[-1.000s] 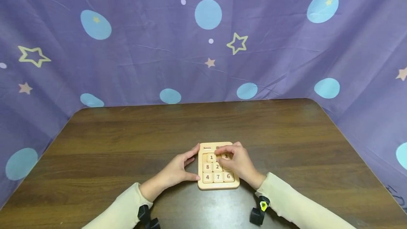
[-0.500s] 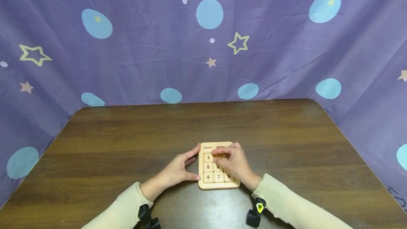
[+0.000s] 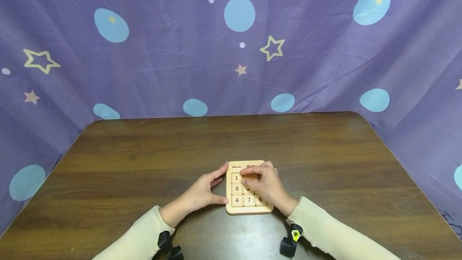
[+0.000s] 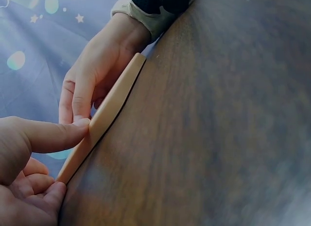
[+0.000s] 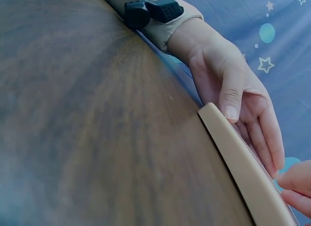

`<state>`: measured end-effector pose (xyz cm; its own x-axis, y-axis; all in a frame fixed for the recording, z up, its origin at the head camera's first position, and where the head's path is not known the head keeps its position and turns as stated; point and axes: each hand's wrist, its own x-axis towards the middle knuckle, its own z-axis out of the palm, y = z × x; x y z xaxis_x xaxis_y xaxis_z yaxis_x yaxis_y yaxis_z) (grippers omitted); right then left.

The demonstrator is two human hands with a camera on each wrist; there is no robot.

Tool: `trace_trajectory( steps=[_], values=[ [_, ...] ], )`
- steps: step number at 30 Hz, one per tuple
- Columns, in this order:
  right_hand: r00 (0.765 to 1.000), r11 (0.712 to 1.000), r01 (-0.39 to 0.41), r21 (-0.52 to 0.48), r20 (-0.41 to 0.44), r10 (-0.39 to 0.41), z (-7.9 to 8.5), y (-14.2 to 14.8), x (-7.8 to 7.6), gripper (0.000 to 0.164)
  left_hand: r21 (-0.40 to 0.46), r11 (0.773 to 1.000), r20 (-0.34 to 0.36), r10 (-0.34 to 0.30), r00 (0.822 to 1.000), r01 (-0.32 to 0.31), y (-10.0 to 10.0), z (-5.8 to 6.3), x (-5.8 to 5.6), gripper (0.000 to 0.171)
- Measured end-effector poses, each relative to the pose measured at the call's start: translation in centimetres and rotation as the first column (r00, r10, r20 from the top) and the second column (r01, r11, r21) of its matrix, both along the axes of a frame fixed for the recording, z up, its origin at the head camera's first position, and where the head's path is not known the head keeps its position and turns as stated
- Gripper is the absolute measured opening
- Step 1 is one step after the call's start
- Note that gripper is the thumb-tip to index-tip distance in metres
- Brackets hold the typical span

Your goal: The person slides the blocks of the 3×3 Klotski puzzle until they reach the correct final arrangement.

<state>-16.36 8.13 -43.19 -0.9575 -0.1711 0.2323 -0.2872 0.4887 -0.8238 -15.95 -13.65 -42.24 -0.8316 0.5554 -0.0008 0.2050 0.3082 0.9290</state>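
Note:
In the head view a pale wooden number slide puzzle (image 3: 249, 210) lies flat on the table, with square numbered tiles in its frame. My left hand (image 3: 196, 193) rests against its left side, index fingertip near the top corner and thumb lower down. The left wrist view shows that thumb (image 4: 60, 135) on the side edge. My right hand (image 3: 268, 183) is over the upper right of the puzzle, thumb and index fingertip at the right side of the tile marked 1 (image 3: 236, 178). Tile 3 is partly covered by this hand, as is tile 2.
The dark wooden table (image 3: 144, 151) extends around the puzzle. Behind it hangs a purple cloth (image 3: 162, 71) printed with stars and blue spots. Black camera mounts (image 3: 288, 246) are strapped at both wrists.
Tile 1 has slid left into the top left corner of the frame, and my right hand has moved left with it. My left hand stays at the puzzle's side.

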Motion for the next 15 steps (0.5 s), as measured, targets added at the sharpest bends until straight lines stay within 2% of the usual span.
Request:
trace_trajectory(
  steps=[9,15],
  values=[
    [0.992,0.989,-0.113,-0.093,0.043,0.118,-0.4,1.6,0.1,0.028,0.014,1.000,0.005,0.002,1.000,-0.002,0.0,-0.1,0.2,0.092],
    [0.994,0.987,-0.110,-0.116,0.008,0.112,-0.3,2.6,0.3,0.028,0.017,1.000,-0.010,0.001,1.000,0.000,-0.1,-0.2,0.1,0.092]
  ],
)
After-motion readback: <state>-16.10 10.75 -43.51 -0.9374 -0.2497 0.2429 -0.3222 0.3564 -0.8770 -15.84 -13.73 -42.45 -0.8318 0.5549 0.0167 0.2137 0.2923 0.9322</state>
